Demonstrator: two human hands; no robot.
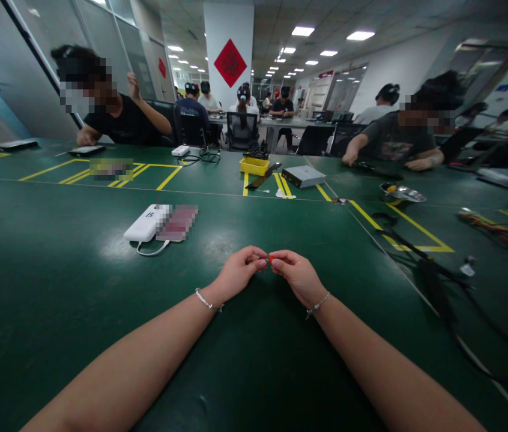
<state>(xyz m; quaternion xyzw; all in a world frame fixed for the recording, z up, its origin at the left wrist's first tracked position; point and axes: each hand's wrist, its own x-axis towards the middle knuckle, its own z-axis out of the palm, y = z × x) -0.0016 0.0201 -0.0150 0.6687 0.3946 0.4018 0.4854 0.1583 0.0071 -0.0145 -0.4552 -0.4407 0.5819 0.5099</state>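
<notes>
Left of centre in the frame, a white power bank (145, 224) lies on the green worktop (69, 270), touching a pixelated slab (178, 223); a short white cable (152, 252) loops below them. At the centre, the left hand (241, 270) has its thumb and index finger drawn close together at the left end of a small orange piece (271, 258); whether they clamp any of it is too small to tell. The piece sits between the two hands, above the worktop, and the right hand (298, 277) pinches it with thumb and fingertips. Farther right, black cables (436, 288) trail down the right side, well apart from the hands.

The likeliest trouble, I judge, is a drop: so small a piece could slip if the right pinch loosens or the hands pull unevenly. The fingertips also cover most of it, so misalignment could pass unnoticed.
</notes>
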